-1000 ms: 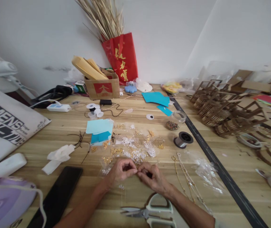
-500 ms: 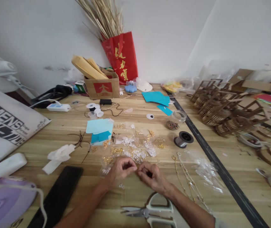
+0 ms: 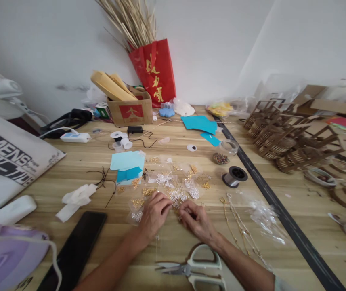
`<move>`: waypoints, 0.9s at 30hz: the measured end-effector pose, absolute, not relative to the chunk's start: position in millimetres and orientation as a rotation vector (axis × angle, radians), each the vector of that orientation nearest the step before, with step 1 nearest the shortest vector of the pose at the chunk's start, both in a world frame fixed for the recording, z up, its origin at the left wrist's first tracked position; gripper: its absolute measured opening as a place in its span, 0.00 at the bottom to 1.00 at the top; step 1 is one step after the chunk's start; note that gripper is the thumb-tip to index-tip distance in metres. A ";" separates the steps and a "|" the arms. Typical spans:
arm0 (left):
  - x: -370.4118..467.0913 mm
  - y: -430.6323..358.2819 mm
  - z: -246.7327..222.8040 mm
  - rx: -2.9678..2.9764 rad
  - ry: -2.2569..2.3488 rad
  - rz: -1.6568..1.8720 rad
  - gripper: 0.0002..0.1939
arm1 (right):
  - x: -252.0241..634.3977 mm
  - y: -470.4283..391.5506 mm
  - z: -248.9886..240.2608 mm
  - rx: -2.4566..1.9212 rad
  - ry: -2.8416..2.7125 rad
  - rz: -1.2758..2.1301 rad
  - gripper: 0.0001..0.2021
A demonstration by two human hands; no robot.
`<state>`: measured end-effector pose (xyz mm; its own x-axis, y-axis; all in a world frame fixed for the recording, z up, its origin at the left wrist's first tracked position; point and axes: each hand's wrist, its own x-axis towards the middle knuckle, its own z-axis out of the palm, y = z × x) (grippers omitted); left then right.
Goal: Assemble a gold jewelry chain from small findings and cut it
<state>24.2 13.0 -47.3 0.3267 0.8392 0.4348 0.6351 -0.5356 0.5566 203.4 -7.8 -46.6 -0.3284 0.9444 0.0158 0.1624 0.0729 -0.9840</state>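
My left hand [image 3: 155, 215] is closed in a pinch beside the small bags of silver jewellery pieces [image 3: 178, 196]. A short gap separates it from my right hand [image 3: 197, 220], also closed in a pinch. Whatever lies between the fingertips of either hand is too small to make out. Around my left hand sit little clear bags of gold pieces [image 3: 148, 191]. Scissors with pale handles [image 3: 203, 266] lie below my right forearm's inner side, blades pointing left. Gold and silver chains [image 3: 242, 228] rest to the right of my right hand.
A wire spool [image 3: 235, 177] and a bead jar [image 3: 221, 157] stand right of the bags. A black phone [image 3: 72, 250] and white tissue [image 3: 77, 200] lie left. Brown wooden baskets [image 3: 294, 141] crowd the right side, past a dark strip [image 3: 260, 190].
My fingertips have drawn farther apart. The left hand has risen slightly toward the bags and turned its back more upward; the right hand has shifted slightly right.
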 end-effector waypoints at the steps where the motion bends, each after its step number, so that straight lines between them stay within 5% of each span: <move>1: 24.8 12.9 -47.3 2.343 1.339 0.999 0.07 | 203.0 -7.7 -45.7 -1.128 -1.600 1.324 0.16; 27: 26.5 14.8 -49.4 2.458 1.353 0.882 0.07 | 203.1 -6.4 -47.5 -1.117 -1.567 1.331 0.14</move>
<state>26.5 14.8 -49.4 0.4029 0.8210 0.4045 0.7017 -0.5608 0.4394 203.1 -6.4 -47.5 -0.3086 0.9510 0.0209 0.1332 0.0649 -0.9890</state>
